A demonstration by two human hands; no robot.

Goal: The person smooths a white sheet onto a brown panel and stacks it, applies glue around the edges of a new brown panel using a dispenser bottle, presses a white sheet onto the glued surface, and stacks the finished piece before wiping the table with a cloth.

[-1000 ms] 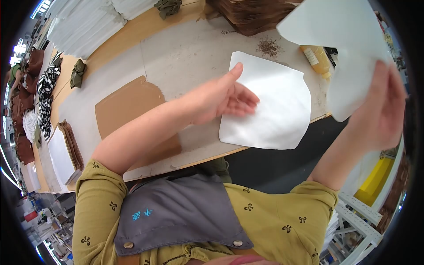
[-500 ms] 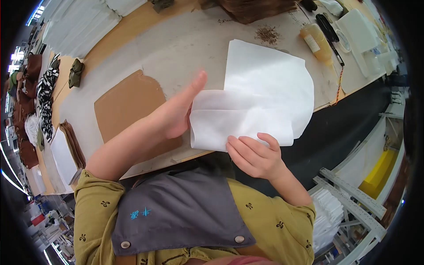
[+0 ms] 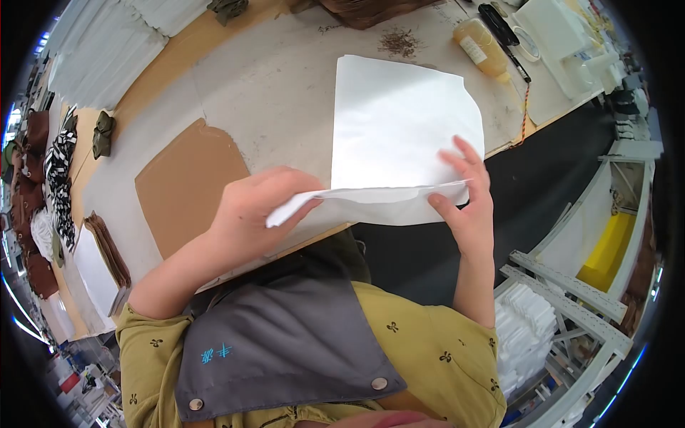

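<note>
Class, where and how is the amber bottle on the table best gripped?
Probably around the middle of the amber bottle, coming from above and picture-left: it appears to lie on its side, with a black object close along its picture-right.

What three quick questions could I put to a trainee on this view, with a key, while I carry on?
1. True or false: in the picture, the brown piece lies to the right of the flat sheet.
2. How many hands touch the held sheet?
3. What colour does the bottle look? A: blue. B: yellow. C: red.

Key:
1. False; it lies to the left.
2. Two: the left hand at one end, the right hand at the other.
3. B.
</note>
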